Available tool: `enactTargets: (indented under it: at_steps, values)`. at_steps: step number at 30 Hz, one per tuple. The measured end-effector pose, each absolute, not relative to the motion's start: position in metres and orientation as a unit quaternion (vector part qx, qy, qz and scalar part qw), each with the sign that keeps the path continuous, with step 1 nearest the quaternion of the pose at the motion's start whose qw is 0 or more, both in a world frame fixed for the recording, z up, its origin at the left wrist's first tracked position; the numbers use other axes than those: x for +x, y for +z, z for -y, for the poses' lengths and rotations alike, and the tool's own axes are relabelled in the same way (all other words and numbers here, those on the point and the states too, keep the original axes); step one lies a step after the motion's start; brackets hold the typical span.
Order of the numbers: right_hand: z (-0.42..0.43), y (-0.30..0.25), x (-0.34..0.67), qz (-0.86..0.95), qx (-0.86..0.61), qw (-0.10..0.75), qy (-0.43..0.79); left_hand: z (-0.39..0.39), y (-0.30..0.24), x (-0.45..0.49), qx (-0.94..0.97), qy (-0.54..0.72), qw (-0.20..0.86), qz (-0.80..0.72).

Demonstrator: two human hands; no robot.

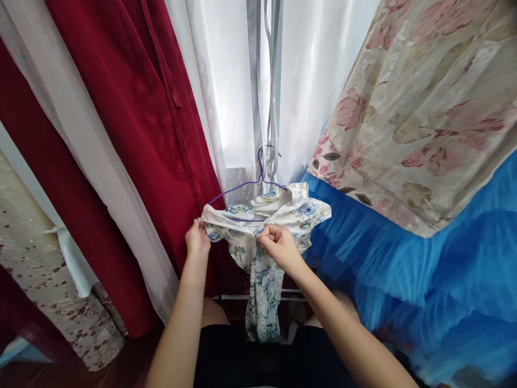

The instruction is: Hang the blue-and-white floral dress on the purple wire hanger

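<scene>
Forearms are extended. Garment is pinched by left fingers and right fingers, presumably for tautness about the hanger.

1 thin purple hanger hangs hook upward. A white garment with blue-green floral print droops, creased, below the hanger, its top spread open, the hanger's lower bar showing inside.

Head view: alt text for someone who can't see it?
A person's left hand and right hand hold a floral garment, a purple hanger partly inside it. Red cloth hangs to the left, white cloth behind, pink-flowered cloth and blue ruffled fabric to the right.
</scene>
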State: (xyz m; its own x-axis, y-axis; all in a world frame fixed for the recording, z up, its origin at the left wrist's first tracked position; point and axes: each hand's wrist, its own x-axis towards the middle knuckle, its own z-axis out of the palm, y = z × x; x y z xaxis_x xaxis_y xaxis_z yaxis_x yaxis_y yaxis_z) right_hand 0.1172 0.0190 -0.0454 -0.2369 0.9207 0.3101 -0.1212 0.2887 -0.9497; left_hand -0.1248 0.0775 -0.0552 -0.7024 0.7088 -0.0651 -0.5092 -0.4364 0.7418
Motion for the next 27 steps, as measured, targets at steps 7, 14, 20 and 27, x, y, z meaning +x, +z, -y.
enactTargets:
  at_steps: [7, 14, 20, 27]
  values:
    - [-0.002, -0.126, 0.16, 0.348, -0.384, 0.671, 0.53, -0.038, -0.151, -0.047, 0.105, 0.772, 0.491, -0.39]
    - [0.033, -0.182, 0.197, 0.437, -0.503, 0.614, 0.423, 0.02, -0.119, 0.02, 0.443, 0.707, 0.429, -0.347]
    - [0.05, -0.123, 0.187, 0.649, -0.324, 0.481, 0.493, 0.046, -0.072, 0.052, 0.657, 0.578, 0.328, -0.356]
    - [0.045, -0.085, 0.21, 0.649, -0.265, 0.391, 0.596, 0.042, -0.099, 0.019, 0.707, 0.424, 0.421, -0.379]
